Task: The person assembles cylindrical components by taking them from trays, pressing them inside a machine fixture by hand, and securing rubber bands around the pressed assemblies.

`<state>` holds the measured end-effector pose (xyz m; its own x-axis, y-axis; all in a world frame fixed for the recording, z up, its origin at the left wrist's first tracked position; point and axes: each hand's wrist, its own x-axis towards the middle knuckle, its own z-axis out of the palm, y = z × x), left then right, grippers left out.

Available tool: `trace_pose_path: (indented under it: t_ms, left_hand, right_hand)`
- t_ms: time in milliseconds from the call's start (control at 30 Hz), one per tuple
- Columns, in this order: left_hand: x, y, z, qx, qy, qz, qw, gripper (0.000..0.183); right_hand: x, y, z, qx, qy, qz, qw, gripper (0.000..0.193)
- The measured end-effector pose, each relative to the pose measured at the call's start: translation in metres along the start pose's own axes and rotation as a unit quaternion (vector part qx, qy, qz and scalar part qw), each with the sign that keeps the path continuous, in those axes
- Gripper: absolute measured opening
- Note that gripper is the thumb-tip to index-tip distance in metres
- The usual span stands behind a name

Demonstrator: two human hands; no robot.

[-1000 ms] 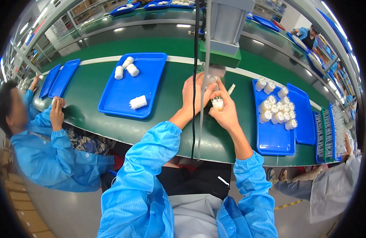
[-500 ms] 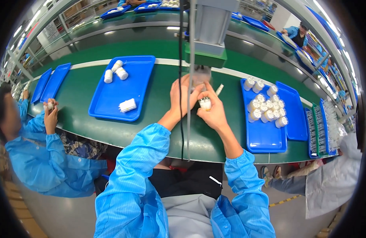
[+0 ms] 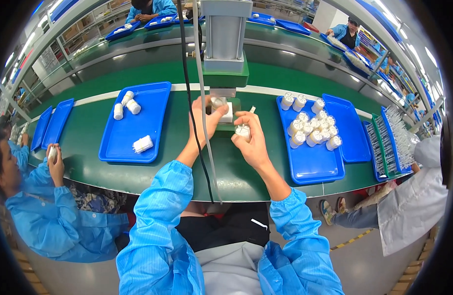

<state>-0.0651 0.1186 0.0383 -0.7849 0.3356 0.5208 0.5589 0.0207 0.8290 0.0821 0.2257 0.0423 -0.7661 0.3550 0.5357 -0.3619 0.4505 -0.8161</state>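
Observation:
Beneath a grey press [image 3: 225, 37] with a green lower block, my left hand [image 3: 203, 122] is closed round a whitish cylindrical part [image 3: 218, 102], partly hidden by the fingers. Beside that hand, a white block [image 3: 228, 114] sits under the press head. My right hand [image 3: 253, 142] stays a little nearer and to the right, its thumb and fingers gripping a short white cylindrical part [image 3: 242, 132]. A small white stick-like piece [image 3: 252, 109] shows just beyond the right fingers.
To the left, a blue tray [image 3: 108, 150] carries several white parts. A right-hand blue tray [image 3: 317, 172] bears a cluster of white cylinders, with another blue tray [image 3: 356, 150] beside it. A black cable [image 3: 191, 83] hangs before me. A co-worker [image 3: 49, 211] sits at left.
My hands have moved apart: the left now grips a part by the press head, while the right has drawn back with its white cylinder. The head view has shifted, moving the trays leftward.

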Motion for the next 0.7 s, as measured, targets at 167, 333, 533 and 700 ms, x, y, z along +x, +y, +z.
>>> trace_pose_path:
  t_ms: [167, 333, 533, 700]
  left_hand:
    - [-0.02, 0.019, -0.034, -0.029, 0.029, -0.035, 0.999, 0.041]
    - [-0.075, 0.019, -0.068, -0.028, -0.032, -0.094, 0.995, 0.052]
    - [-0.1, 0.019, -0.075, 0.062, -0.073, -0.064, 0.993, 0.045]
    - [-0.1, 0.02, -0.08, 0.199, -0.084, 0.041, 0.976, 0.044]
  right_hand:
    - [-0.035, 0.001, -0.023, 0.01, -0.05, 0.132, 0.99, 0.04]
    - [-0.051, -0.007, -0.044, -0.073, -0.126, 0.083, 0.986, 0.055]
    - [-0.049, -0.022, -0.046, -0.05, -0.112, 0.189, 0.974, 0.064]
    - [-0.02, -0.011, -0.035, 0.009, -0.056, 0.119, 0.991, 0.058]
